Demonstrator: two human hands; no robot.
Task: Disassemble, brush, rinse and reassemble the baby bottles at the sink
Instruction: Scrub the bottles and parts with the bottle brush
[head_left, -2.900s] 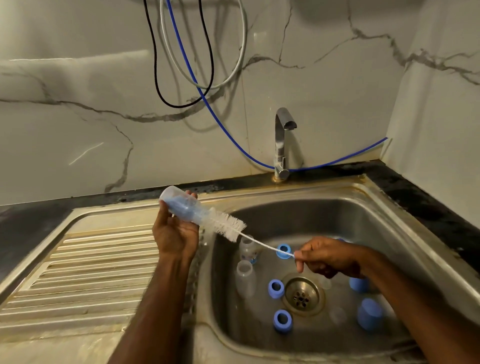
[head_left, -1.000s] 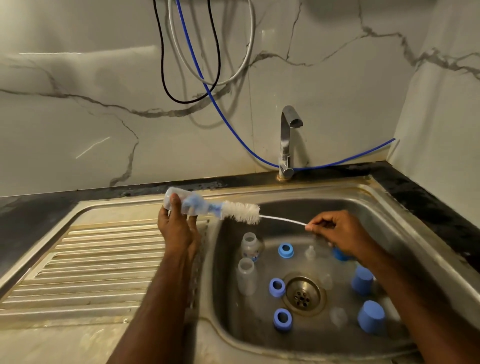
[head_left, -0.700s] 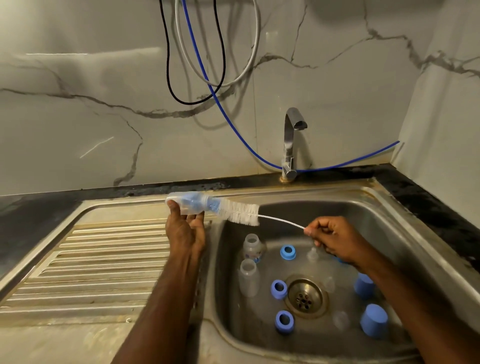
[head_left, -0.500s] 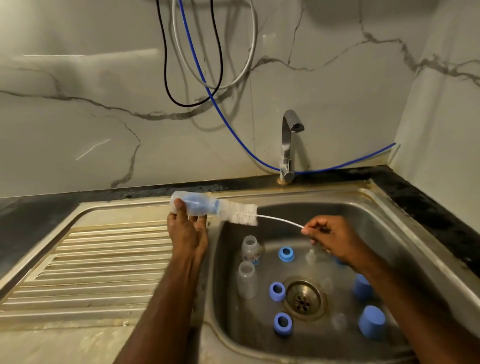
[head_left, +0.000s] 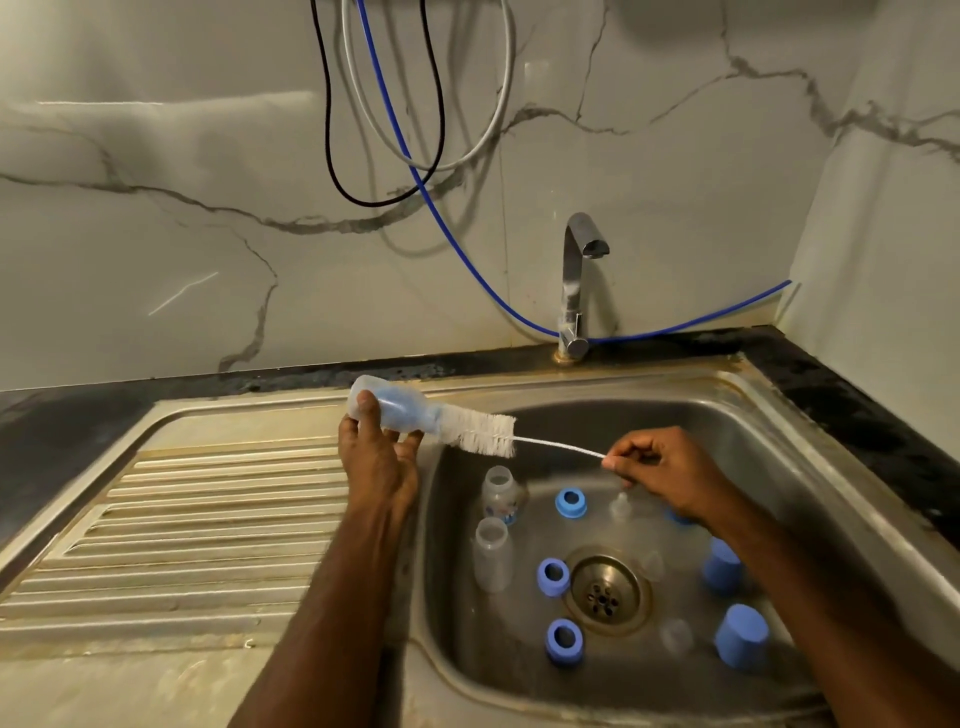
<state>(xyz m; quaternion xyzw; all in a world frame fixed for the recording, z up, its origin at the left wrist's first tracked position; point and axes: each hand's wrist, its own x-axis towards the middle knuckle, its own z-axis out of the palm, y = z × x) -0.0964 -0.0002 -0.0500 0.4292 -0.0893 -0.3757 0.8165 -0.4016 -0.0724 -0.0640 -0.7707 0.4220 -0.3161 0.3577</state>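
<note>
My left hand (head_left: 375, 462) grips a clear baby bottle (head_left: 397, 408) lying sideways above the sink's left rim. A white bottle brush (head_left: 485, 434) sticks out of its mouth, the blue tip inside. My right hand (head_left: 662, 475) pinches the brush's thin wire handle. In the steel sink (head_left: 810, 467) stand two more clear bottles (head_left: 491, 553), three blue screw rings (head_left: 553, 577), blue caps (head_left: 740, 642) and clear teats (head_left: 621, 506).
A ridged steel drainboard (head_left: 171, 535) lies to the left. The chrome tap (head_left: 574, 291) stands behind the basin, turned off. Black, white and blue hoses (head_left: 415, 176) hang on the marble wall. The drain (head_left: 605, 595) sits in the basin's middle.
The brush has slid in and out of the bottle. The bottle went from tilted up to nearly level, and my right hand rose from low in the basin to bottle height.
</note>
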